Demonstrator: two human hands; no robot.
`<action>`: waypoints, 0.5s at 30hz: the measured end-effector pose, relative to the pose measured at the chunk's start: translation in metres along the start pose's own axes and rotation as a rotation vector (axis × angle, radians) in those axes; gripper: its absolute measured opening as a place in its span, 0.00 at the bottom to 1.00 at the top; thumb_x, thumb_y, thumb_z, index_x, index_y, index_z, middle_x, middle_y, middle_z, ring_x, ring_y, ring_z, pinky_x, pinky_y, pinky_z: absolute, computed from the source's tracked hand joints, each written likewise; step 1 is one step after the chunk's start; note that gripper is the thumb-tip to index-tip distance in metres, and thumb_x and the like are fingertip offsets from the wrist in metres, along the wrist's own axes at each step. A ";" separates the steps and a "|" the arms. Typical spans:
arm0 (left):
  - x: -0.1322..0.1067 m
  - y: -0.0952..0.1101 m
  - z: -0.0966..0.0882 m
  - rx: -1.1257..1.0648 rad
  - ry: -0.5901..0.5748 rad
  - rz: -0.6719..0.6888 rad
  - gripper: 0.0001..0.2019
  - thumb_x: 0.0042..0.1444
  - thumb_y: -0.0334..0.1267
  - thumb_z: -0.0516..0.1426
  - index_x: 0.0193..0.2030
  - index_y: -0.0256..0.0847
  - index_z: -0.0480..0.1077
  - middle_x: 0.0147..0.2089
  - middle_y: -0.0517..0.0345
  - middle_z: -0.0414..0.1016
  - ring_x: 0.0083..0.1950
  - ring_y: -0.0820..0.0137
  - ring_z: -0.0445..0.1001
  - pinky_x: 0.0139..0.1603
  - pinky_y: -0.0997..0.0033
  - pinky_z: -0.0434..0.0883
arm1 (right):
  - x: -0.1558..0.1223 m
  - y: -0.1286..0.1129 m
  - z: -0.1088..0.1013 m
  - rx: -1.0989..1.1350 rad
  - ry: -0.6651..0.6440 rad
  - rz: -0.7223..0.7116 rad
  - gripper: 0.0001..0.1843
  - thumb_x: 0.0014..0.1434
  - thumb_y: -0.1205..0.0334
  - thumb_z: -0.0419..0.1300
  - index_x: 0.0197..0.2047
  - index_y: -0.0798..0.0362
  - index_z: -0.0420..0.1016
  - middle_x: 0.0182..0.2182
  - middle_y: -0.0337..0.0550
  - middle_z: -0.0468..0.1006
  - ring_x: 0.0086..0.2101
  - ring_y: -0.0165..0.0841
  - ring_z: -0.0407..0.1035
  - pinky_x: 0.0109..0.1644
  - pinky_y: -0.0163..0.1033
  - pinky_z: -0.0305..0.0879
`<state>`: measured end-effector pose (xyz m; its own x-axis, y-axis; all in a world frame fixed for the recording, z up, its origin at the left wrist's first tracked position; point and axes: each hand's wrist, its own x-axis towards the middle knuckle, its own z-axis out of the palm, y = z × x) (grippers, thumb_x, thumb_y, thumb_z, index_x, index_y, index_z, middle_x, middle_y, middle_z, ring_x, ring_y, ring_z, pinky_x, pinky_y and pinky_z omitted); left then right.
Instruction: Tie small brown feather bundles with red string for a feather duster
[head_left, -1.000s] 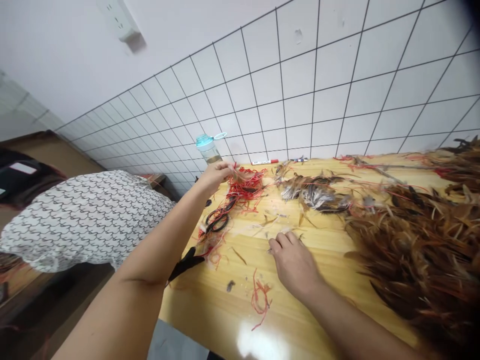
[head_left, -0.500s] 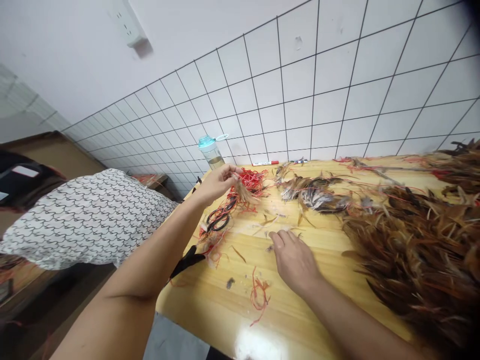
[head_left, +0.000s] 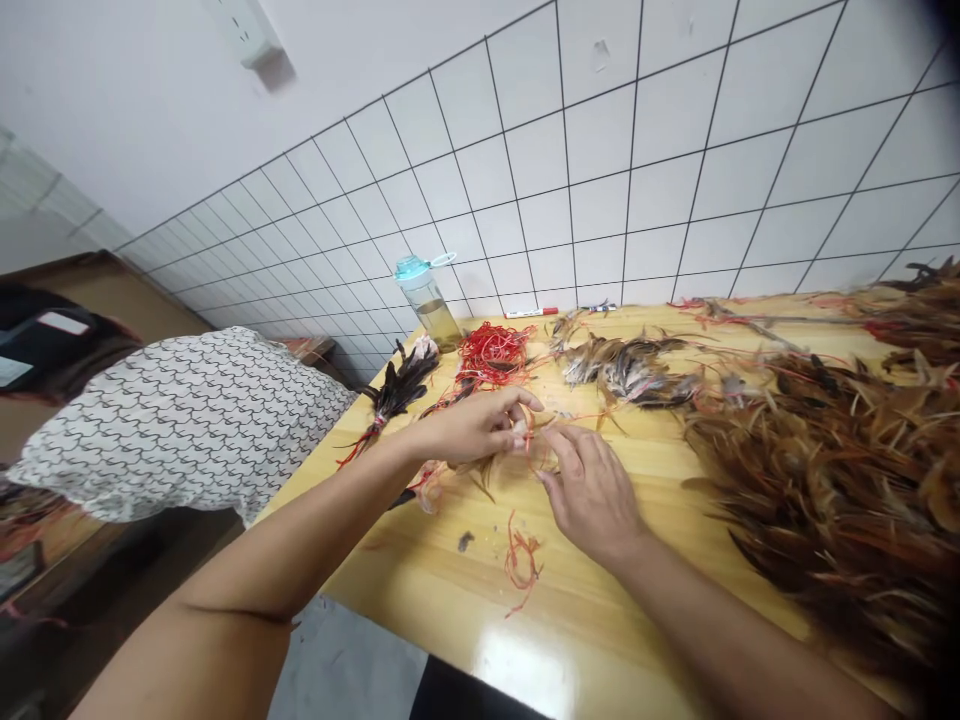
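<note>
My left hand (head_left: pixel 474 426) is pinched shut on a small tuft of pale feathers (head_left: pixel 525 437) with a red string trailing from it, just above the wooden table (head_left: pixel 600 620). My right hand (head_left: pixel 592 490) lies beside it, its fingers reaching to the same tuft and touching it. A heap of red strings (head_left: pixel 491 352) lies farther back. A tied bundle of dark feathers (head_left: pixel 394 392) rests near the table's left edge.
A large pile of brown feathers (head_left: pixel 832 480) fills the right of the table, with smaller grey-brown tufts (head_left: pixel 630 372) behind. A water bottle (head_left: pixel 427 300) and a red marker (head_left: pixel 529 313) stand by the tiled wall. A person in a patterned shirt (head_left: pixel 172 420) sits at left. Loose red threads (head_left: pixel 521 565) lie nearby.
My left hand has drawn back from the red string heap with a small tuft and string, meeting my right hand, which rose slightly toward it. The dark feather bundle now shows.
</note>
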<state>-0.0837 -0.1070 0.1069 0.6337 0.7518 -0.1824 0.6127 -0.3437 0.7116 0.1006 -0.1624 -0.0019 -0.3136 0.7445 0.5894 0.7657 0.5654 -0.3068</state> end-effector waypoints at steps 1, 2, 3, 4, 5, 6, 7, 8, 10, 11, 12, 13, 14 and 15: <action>-0.001 0.003 0.005 0.010 0.003 0.011 0.20 0.55 0.35 0.55 0.56 0.43 0.60 0.41 0.55 0.71 0.36 0.72 0.73 0.37 0.72 0.69 | 0.000 -0.002 -0.001 0.020 -0.008 0.001 0.23 0.63 0.58 0.51 0.59 0.58 0.62 0.52 0.56 0.68 0.52 0.43 0.60 0.55 0.47 0.57; -0.002 0.007 0.009 0.018 0.010 0.024 0.21 0.54 0.33 0.56 0.55 0.43 0.60 0.42 0.55 0.71 0.36 0.72 0.73 0.37 0.72 0.69 | 0.000 -0.003 -0.002 0.037 -0.020 0.005 0.23 0.63 0.56 0.52 0.58 0.59 0.63 0.51 0.56 0.68 0.51 0.43 0.60 0.55 0.47 0.58; -0.002 0.009 0.013 0.019 0.014 0.037 0.21 0.53 0.32 0.56 0.55 0.43 0.60 0.42 0.55 0.71 0.37 0.73 0.73 0.37 0.72 0.69 | 0.000 -0.004 -0.002 0.046 -0.040 0.011 0.23 0.62 0.55 0.53 0.57 0.59 0.64 0.50 0.57 0.70 0.50 0.43 0.61 0.53 0.46 0.59; -0.003 0.012 0.016 0.011 0.010 0.048 0.22 0.53 0.32 0.56 0.55 0.43 0.60 0.42 0.55 0.71 0.37 0.73 0.73 0.37 0.72 0.69 | 0.000 -0.005 -0.002 0.048 -0.072 0.016 0.22 0.62 0.55 0.53 0.55 0.59 0.65 0.48 0.56 0.71 0.47 0.43 0.63 0.50 0.46 0.60; -0.004 0.013 0.017 0.003 -0.001 0.055 0.22 0.53 0.32 0.56 0.56 0.42 0.60 0.42 0.55 0.71 0.36 0.73 0.73 0.37 0.73 0.69 | 0.000 -0.005 -0.001 0.040 -0.120 0.017 0.20 0.62 0.56 0.52 0.53 0.59 0.67 0.45 0.55 0.73 0.44 0.42 0.65 0.47 0.44 0.61; -0.004 0.013 0.017 -0.001 -0.015 0.059 0.22 0.53 0.32 0.57 0.56 0.42 0.60 0.41 0.56 0.71 0.36 0.74 0.73 0.37 0.73 0.69 | 0.000 -0.005 0.000 0.026 -0.181 0.012 0.17 0.63 0.57 0.51 0.51 0.58 0.69 0.42 0.54 0.75 0.41 0.40 0.67 0.44 0.43 0.61; -0.005 0.012 0.015 0.004 -0.024 0.056 0.22 0.53 0.32 0.57 0.55 0.42 0.60 0.41 0.56 0.71 0.36 0.74 0.73 0.37 0.74 0.69 | 0.000 -0.004 0.001 0.008 -0.246 0.003 0.15 0.64 0.60 0.49 0.48 0.57 0.70 0.39 0.51 0.76 0.39 0.39 0.68 0.41 0.41 0.61; -0.006 0.010 0.012 0.022 -0.021 0.046 0.22 0.53 0.32 0.57 0.55 0.42 0.60 0.41 0.56 0.72 0.36 0.74 0.73 0.37 0.74 0.69 | -0.001 -0.003 0.001 -0.013 -0.307 -0.006 0.14 0.64 0.63 0.47 0.46 0.55 0.72 0.37 0.49 0.77 0.37 0.37 0.69 0.39 0.40 0.60; -0.008 0.004 0.001 0.100 0.026 0.008 0.20 0.53 0.33 0.58 0.53 0.41 0.62 0.41 0.56 0.73 0.36 0.74 0.73 0.37 0.75 0.69 | -0.001 -0.001 0.003 -0.060 -0.406 -0.015 0.14 0.64 0.68 0.46 0.43 0.53 0.73 0.34 0.47 0.77 0.36 0.36 0.70 0.38 0.39 0.59; -0.009 0.000 -0.007 0.150 0.067 -0.022 0.19 0.53 0.34 0.58 0.52 0.41 0.63 0.41 0.57 0.73 0.36 0.74 0.73 0.36 0.75 0.69 | -0.001 -0.001 0.004 -0.084 -0.440 -0.008 0.14 0.63 0.69 0.47 0.42 0.53 0.73 0.34 0.47 0.77 0.36 0.36 0.70 0.37 0.39 0.59; -0.010 -0.004 -0.015 0.203 0.113 -0.051 0.17 0.52 0.35 0.58 0.50 0.41 0.64 0.39 0.57 0.73 0.36 0.74 0.73 0.36 0.75 0.68 | -0.001 0.000 0.005 -0.106 -0.464 0.003 0.14 0.63 0.69 0.47 0.41 0.54 0.74 0.34 0.47 0.77 0.36 0.37 0.70 0.37 0.39 0.59; -0.012 -0.008 -0.024 0.259 0.171 -0.083 0.15 0.53 0.36 0.58 0.48 0.40 0.66 0.38 0.58 0.74 0.35 0.73 0.73 0.35 0.75 0.68 | -0.001 -0.001 0.007 -0.125 -0.483 0.012 0.13 0.63 0.69 0.48 0.41 0.54 0.74 0.34 0.48 0.77 0.36 0.37 0.70 0.37 0.39 0.58; -0.013 -0.011 -0.034 0.318 0.261 -0.105 0.13 0.53 0.37 0.57 0.46 0.40 0.68 0.36 0.59 0.74 0.35 0.73 0.73 0.35 0.75 0.68 | -0.002 -0.001 0.008 -0.138 -0.492 0.017 0.13 0.63 0.69 0.48 0.41 0.54 0.74 0.34 0.49 0.77 0.36 0.38 0.70 0.37 0.40 0.59; -0.014 -0.013 -0.042 0.368 0.365 -0.118 0.12 0.54 0.37 0.56 0.45 0.40 0.69 0.34 0.59 0.74 0.34 0.73 0.72 0.34 0.75 0.68 | -0.002 -0.002 0.009 -0.147 -0.491 0.016 0.13 0.63 0.68 0.48 0.40 0.55 0.74 0.35 0.50 0.76 0.37 0.38 0.69 0.38 0.40 0.59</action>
<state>-0.1204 -0.0893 0.1292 0.3848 0.9218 0.0471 0.8367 -0.3700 0.4038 0.0941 -0.1619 -0.0093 -0.5009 0.8518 0.1536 0.8325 0.5227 -0.1837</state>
